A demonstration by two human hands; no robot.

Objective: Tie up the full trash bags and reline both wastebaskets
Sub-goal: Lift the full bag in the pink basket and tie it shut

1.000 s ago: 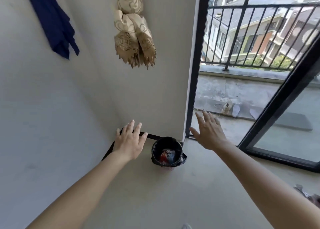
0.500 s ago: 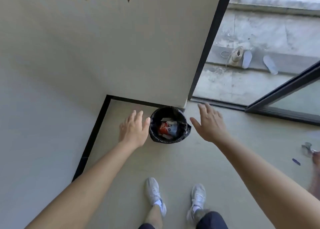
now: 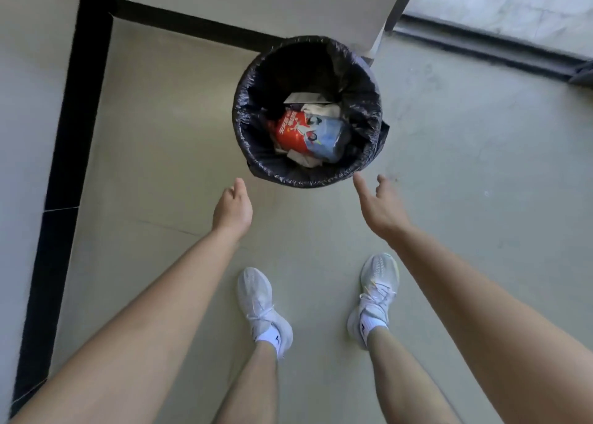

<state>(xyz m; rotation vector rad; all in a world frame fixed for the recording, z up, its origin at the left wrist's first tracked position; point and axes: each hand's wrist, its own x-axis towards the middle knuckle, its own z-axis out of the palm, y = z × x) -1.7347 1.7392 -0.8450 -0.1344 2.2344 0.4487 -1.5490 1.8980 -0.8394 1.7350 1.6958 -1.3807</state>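
Observation:
A round wastebasket stands on the floor against a wall corner, lined with a black trash bag [image 3: 369,109] folded over its rim. Inside lie a red and blue wrapper [image 3: 308,133] and crumpled white paper. My left hand [image 3: 232,210] hovers just below the basket's near left rim, fingers loosely curled, holding nothing. At the near right rim my right hand [image 3: 380,207] has its fingers spread, a fingertip almost touching the bag's edge. Neither hand grips the bag.
White walls with a black baseboard [image 3: 69,128] close in the left and far sides. A dark sliding-door track [image 3: 487,46] runs at the upper right. My two feet in white sneakers [image 3: 261,305] stand just behind the basket.
The view has tilted down and closer over the basket. Both hands have dropped from beside the rim to its near edge, the left with fingers curling in.

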